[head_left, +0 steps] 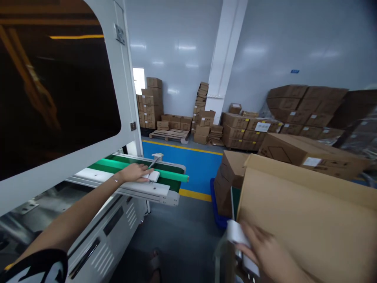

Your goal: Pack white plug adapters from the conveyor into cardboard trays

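My left hand point(136, 173) reaches over the conveyor at the machine's outlet. Its fingers are closed on a small white block point(154, 176), which lies against the bright green guide strip point(172, 175) over the dark green belt point(174, 186). My right hand point(262, 245), smeared by motion, is at the near left edge of an open cardboard box point(306, 212). It grips a white, rounded block point(235, 232) that looks like a power adapter. Just below it is another white piece with metal prongs point(250, 269), partly blurred. The box's inside is mostly hidden.
The white machine point(116, 137) with a dark window stands at left. A brown carton point(228, 181) rests on a blue base point(217, 214) right of the conveyor. Stacked cartons point(306, 104) and a wooden pallet point(169, 135) line the wall. A foot point(154, 261) shows on the floor below.
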